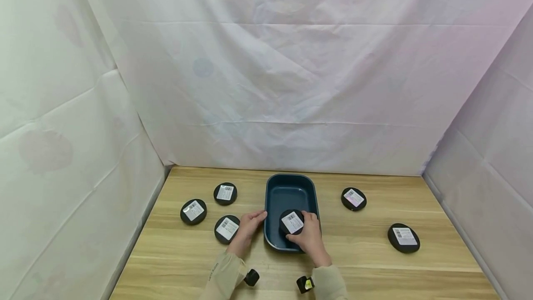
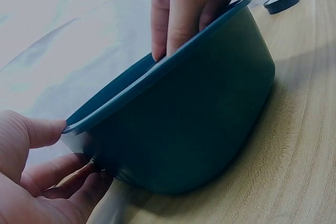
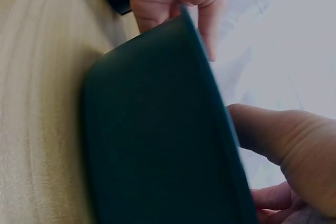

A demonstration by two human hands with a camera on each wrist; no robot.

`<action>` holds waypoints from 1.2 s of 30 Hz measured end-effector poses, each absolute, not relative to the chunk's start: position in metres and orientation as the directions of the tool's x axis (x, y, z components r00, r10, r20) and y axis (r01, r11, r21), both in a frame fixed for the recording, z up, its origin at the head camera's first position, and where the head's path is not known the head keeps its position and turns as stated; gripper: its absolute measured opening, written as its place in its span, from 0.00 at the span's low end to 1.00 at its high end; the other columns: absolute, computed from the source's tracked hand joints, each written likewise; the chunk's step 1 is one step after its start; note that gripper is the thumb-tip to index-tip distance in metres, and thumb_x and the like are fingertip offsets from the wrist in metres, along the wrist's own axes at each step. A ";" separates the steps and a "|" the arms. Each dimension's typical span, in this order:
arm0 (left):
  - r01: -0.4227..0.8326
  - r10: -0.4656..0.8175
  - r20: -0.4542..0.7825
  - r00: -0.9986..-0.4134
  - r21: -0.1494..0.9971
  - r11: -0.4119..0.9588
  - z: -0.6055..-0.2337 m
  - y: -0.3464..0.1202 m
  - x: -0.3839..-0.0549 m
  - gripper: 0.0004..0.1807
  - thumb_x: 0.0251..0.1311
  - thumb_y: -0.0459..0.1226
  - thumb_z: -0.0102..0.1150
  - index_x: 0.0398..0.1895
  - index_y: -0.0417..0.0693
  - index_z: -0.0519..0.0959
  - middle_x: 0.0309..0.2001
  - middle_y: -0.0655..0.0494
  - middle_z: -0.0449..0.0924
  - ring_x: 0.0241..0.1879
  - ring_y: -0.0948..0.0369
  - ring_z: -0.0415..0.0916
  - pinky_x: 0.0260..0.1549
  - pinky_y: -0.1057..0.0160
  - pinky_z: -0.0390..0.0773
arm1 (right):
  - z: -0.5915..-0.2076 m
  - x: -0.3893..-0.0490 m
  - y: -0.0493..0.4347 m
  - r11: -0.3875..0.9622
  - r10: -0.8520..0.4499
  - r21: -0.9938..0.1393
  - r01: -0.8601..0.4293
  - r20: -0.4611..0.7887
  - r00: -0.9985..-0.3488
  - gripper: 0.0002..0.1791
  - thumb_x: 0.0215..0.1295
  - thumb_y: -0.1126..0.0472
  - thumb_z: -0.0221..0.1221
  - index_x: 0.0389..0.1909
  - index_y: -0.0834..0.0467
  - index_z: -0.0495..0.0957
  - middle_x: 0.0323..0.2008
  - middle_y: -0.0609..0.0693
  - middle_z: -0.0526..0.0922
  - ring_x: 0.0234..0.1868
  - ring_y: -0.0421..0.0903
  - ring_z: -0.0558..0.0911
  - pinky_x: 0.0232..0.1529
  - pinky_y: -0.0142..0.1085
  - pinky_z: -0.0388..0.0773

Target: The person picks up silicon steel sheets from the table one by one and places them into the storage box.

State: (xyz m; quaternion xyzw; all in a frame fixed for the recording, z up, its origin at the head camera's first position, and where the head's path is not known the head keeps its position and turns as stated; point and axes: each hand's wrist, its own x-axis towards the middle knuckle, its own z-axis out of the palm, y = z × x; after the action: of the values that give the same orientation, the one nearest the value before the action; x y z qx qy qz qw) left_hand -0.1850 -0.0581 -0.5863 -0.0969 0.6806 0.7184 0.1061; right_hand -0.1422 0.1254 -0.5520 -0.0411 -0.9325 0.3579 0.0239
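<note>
A dark blue rectangular plastic tub (image 1: 291,193) with rounded corners stands on the table. My left hand (image 1: 248,229) holds its left rim; in the left wrist view the thumb (image 2: 44,132) lies at the rim and the fingers are against the outer wall. Inside the tub, my right hand (image 1: 310,237) grips a squat black round disc (image 1: 292,222) by its edge, its white barcode label facing up. The tub wall hides that disc in both wrist views. Just left of my left hand lies another labelled black disc (image 1: 226,229).
Two more black discs, one nearer the back (image 1: 225,194) and one farther left (image 1: 193,212), lie on the wooden table (image 1: 358,263). To the right are a disc (image 1: 354,199) and another closer to me (image 1: 404,238). White cloth walls (image 1: 291,82) enclose the back and sides.
</note>
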 end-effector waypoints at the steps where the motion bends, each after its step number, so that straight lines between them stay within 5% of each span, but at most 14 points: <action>1: -0.281 0.025 -0.280 -0.960 0.958 -0.052 -0.586 -0.058 -0.184 0.20 0.60 0.35 0.57 0.48 0.24 0.76 0.50 0.35 0.77 0.47 0.59 0.74 0.47 0.63 0.73 | -0.553 -0.143 0.125 0.744 0.093 -0.665 0.062 0.012 -0.996 0.46 0.33 0.61 0.77 0.56 0.73 0.66 0.49 0.66 0.69 0.48 0.59 0.71 0.51 0.52 0.71; 20: -0.271 0.020 -0.270 -0.963 0.962 -0.038 -0.585 -0.059 -0.183 0.20 0.60 0.35 0.57 0.48 0.24 0.76 0.50 0.35 0.77 0.51 0.53 0.73 0.52 0.56 0.71 | -0.557 -0.147 0.123 0.802 0.054 -0.589 0.097 -0.089 -0.995 0.46 0.31 0.64 0.78 0.54 0.75 0.67 0.44 0.65 0.69 0.45 0.59 0.71 0.47 0.51 0.74; 30: -0.257 0.039 -0.256 -0.966 0.966 -0.012 -0.553 -0.059 -0.170 0.19 0.62 0.32 0.53 0.49 0.20 0.73 0.50 0.30 0.75 0.53 0.46 0.71 0.54 0.51 0.69 | -0.559 -0.146 0.119 0.837 0.056 -0.536 0.111 -0.118 -0.991 0.40 0.27 0.67 0.78 0.45 0.74 0.69 0.37 0.62 0.68 0.38 0.56 0.70 0.43 0.50 0.75; 36: -0.256 0.038 -0.255 -0.966 0.967 -0.018 -0.564 -0.060 -0.174 0.19 0.62 0.32 0.54 0.49 0.21 0.74 0.50 0.32 0.75 0.54 0.46 0.70 0.55 0.51 0.69 | -0.555 -0.145 0.118 0.845 0.047 -0.526 0.096 -0.107 -0.993 0.38 0.26 0.68 0.78 0.41 0.72 0.68 0.35 0.61 0.66 0.35 0.55 0.69 0.40 0.49 0.75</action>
State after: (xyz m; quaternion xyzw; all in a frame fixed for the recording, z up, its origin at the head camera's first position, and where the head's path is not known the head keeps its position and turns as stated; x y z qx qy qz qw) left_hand -0.1741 -0.0597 -0.5637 -0.0786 0.6930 0.7091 0.1037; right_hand -0.1451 0.1184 -0.5553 -0.0372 -0.9595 0.2757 -0.0449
